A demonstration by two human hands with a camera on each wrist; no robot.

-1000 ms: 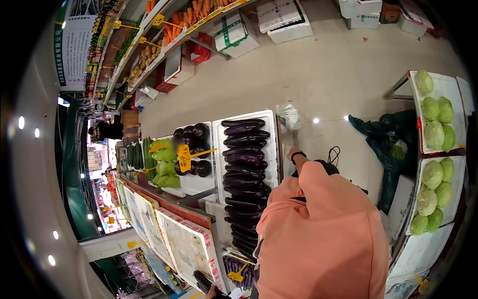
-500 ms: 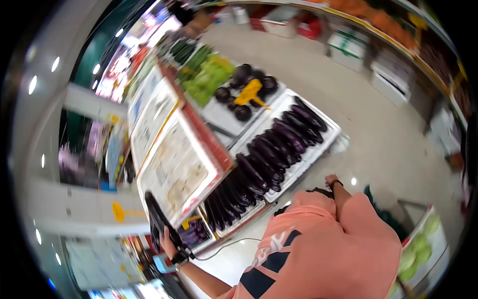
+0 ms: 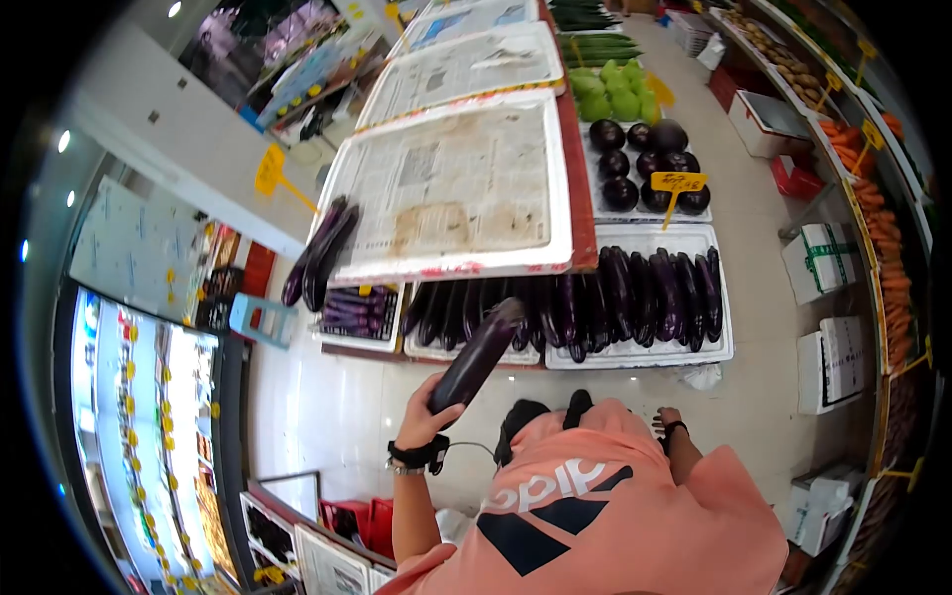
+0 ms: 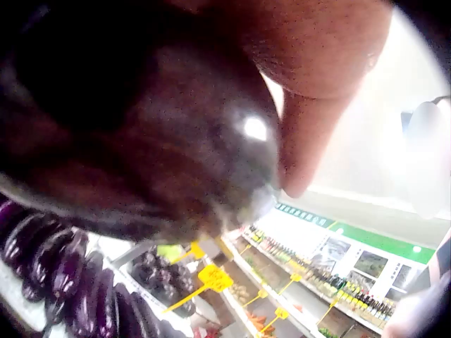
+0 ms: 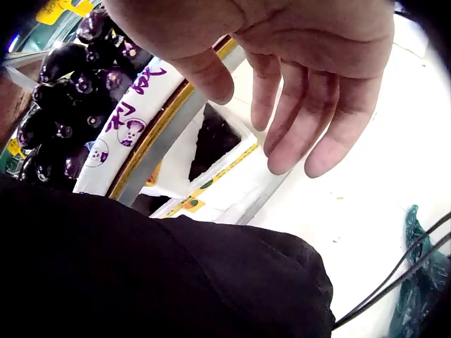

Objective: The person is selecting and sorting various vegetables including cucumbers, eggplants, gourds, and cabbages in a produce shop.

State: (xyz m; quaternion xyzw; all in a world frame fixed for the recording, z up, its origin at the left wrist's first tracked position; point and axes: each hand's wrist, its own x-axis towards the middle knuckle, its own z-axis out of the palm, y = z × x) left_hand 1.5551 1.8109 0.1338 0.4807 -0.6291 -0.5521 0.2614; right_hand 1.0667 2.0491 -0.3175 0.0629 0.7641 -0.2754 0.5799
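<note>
In the head view my left hand [image 3: 421, 415] grips the lower end of a long dark purple eggplant [image 3: 474, 362]. The eggplant is tilted, its far end overlapping the row of eggplants [image 3: 620, 297] on the white foam trays. Seen from the left wrist, the rounded eggplant [image 4: 176, 155] fills the upper left, with fingers [image 4: 310, 134] along its side. My right hand [image 3: 668, 420] hangs low beside the body, holding nothing. The right wrist view shows its fingers [image 5: 320, 120] loosely extended and apart.
Two eggplants [image 3: 322, 258] lie at the left corner of a raised newspaper-lined tray [image 3: 451, 188]. Round eggplants [image 3: 650, 164] and green squash [image 3: 615, 91] sit beyond. Foam boxes [image 3: 818, 260] stand under the right-hand shelf. A thin cable [image 3: 476, 446] runs from the left wrist.
The head view has swung round toward the stand's front. My left hand has brought the eggplant from beside the raised tray's corner toward my body. The right hand still hangs by my side.
</note>
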